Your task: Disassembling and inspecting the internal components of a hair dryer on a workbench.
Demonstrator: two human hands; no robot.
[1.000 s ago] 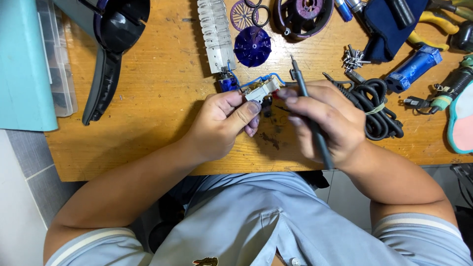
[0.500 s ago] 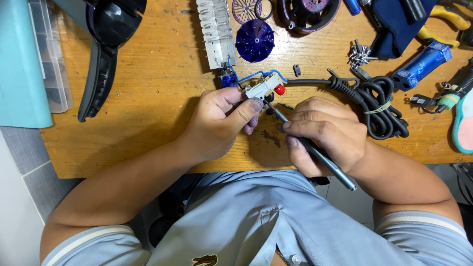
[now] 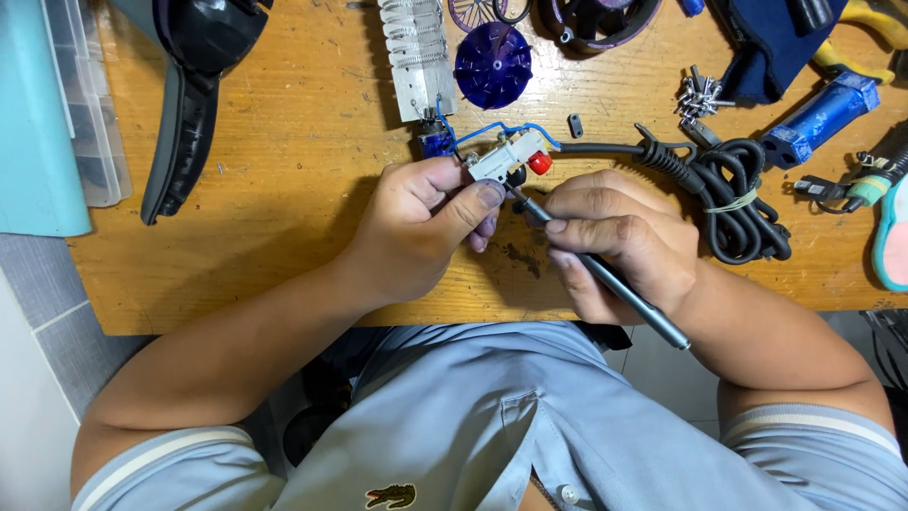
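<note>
Pinching a small white plastic switch block with a red button (image 3: 511, 158) between the thumb and fingers of my left hand (image 3: 430, 222), I hold it just above the worn wooden workbench (image 3: 284, 189), near its front edge. My right hand (image 3: 615, 241) is clenched around a slim dark metal screwdriver (image 3: 605, 274), gripped like a pen, its tip touching the underside of the switch block. Thin blue wires (image 3: 501, 130) run from the block to a pale coiled heating element (image 3: 416, 52) lying behind it, and a thick black power cord (image 3: 728, 189) trails off to my right in a bundled loop. The appliance looks well taken apart: a purple plastic fan wheel (image 3: 492, 64) and a dark curved plastic shell (image 3: 194, 104) lie loose, and a small pile of silver screws (image 3: 698, 95) sits apart. The switch block remains wired, so I judge that work on it is unfinished. A blue-handled tool (image 3: 818, 118) rests at the far right, a clear plastic organiser box (image 3: 90, 123) at the left. Below the bench edge I see grey tiled floor (image 3: 47, 322) and my light blue shirt.
</note>
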